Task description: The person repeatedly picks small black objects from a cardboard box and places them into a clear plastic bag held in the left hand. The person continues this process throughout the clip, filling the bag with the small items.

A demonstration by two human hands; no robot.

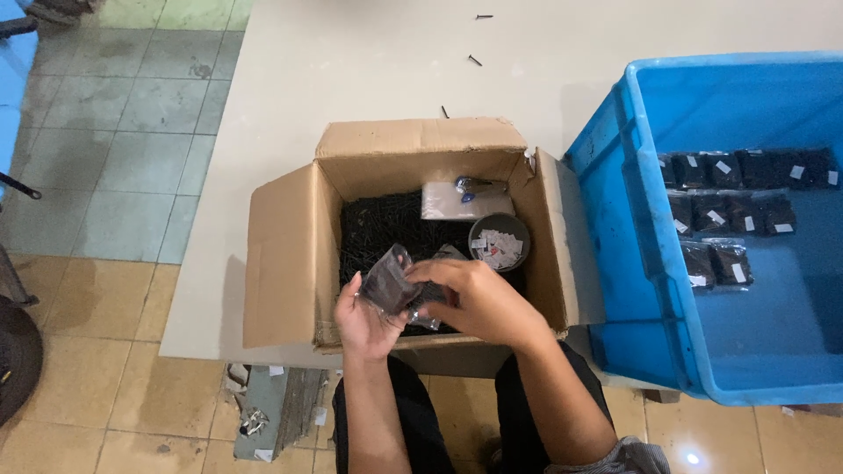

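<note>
Clear bag [389,279] of dark screws, tilted

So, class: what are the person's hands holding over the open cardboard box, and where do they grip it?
A small clear plastic bag of dark contents. The left hand supports its lower edge; the right hand grips its right side.

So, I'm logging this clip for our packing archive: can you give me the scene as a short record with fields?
Setting: pale table over a tiled floor
Left hand: holds a small clear plastic bag of dark screws
Right hand: grips the same bag from the other side
Open brown cardboard box: loose black screws, a stack of clear bags, a round dark bowl of white paper slips
Blue plastic crate: rows of filled dark bags with white labels
Strays: a few black screws on the table
</note>
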